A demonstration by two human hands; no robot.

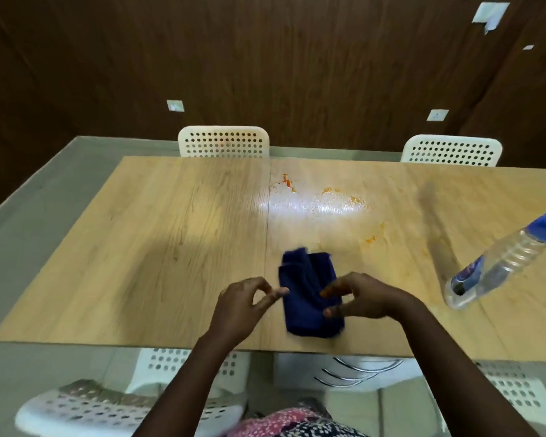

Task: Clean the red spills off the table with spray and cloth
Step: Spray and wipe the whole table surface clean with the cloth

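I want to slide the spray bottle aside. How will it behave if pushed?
The spray bottle stands tall on a narrow base, so a high push would probably tip it. Its clear ribbed plastic looks thin and light. The wet table near the spills may let it skid.

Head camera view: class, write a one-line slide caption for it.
Both hands, left and right, reach the folded blue cloth; red spills remain on the table.

Head-worn camera looks forward and steeply down, close over the table [177, 247].
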